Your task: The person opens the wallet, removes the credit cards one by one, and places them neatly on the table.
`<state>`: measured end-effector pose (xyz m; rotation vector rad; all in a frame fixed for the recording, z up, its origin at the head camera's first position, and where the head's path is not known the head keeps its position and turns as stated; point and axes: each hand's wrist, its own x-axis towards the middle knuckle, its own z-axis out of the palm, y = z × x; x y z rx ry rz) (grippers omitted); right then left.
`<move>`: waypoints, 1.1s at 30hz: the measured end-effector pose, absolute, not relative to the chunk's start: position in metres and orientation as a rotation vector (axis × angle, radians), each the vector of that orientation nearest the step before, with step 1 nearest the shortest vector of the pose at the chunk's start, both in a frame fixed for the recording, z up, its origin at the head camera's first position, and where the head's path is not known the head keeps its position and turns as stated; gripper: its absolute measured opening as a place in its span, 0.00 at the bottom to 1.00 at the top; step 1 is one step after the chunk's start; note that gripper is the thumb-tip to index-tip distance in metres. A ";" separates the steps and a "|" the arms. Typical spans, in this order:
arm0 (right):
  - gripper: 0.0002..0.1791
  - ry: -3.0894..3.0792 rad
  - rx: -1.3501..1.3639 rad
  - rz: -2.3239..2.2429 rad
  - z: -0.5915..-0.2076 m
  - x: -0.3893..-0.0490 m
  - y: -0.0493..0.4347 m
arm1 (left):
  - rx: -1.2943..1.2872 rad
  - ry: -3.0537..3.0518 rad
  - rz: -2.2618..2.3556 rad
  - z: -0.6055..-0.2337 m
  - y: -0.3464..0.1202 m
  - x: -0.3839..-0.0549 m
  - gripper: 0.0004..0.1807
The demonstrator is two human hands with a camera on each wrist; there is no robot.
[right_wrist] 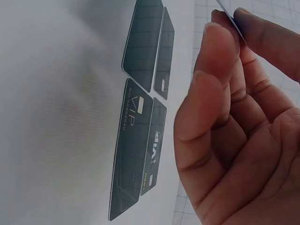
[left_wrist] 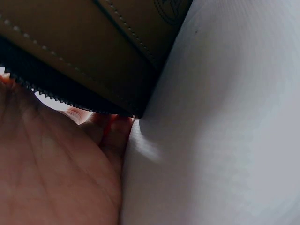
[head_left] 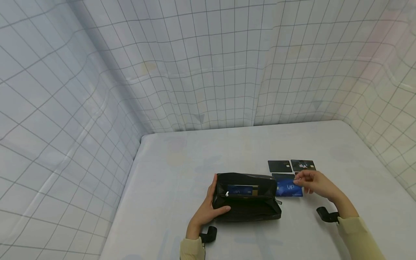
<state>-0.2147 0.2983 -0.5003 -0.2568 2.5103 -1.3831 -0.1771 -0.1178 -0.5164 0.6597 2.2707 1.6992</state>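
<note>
A long black zip wallet [head_left: 248,215] lies opened up on the white table, with a blue card [head_left: 239,190] showing in an inside slot. My left hand [head_left: 205,209] grips its left end, fingers along the side and thumb over the near flap. In the left wrist view, the wallet [left_wrist: 89,56] looks brown with stitching and zip teeth beside the palm [left_wrist: 51,164]. My right hand [head_left: 316,185] pinches a blue VIP card [head_left: 289,188] by its right end, just right of the wallet. Only that card's thin edge [right_wrist: 232,21] shows between fingertips in the right wrist view.
Behind the blue card, dark cards lie in two rows, including a plain-looking one [head_left: 279,166] and a VIP one [head_left: 303,165]. The right wrist view shows another VIP card [right_wrist: 131,150] among them. White grid-lined curtains [head_left: 224,72] enclose the table [head_left: 169,187].
</note>
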 end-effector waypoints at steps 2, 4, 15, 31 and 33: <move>0.15 2.498 -0.248 -1.378 -0.501 -0.215 0.299 | 0.657 2.272 1.699 -0.516 -0.118 -0.177 0.57; 0.15 2.486 -0.242 -1.373 -0.502 -0.214 0.299 | 0.652 2.271 1.701 -0.516 -0.118 -0.177 0.57; 0.15 2.495 -0.204 -1.343 -0.505 -0.213 0.298 | 0.643 2.276 1.709 -0.517 -0.118 -0.177 0.58; 0.16 2.695 0.017 -1.094 -0.515 -0.211 0.294 | 0.643 2.261 1.710 -0.515 -0.118 -0.176 0.58; 0.16 2.704 0.035 -1.064 -0.515 -0.211 0.294 | 0.643 2.257 1.710 -0.515 -0.118 -0.177 0.58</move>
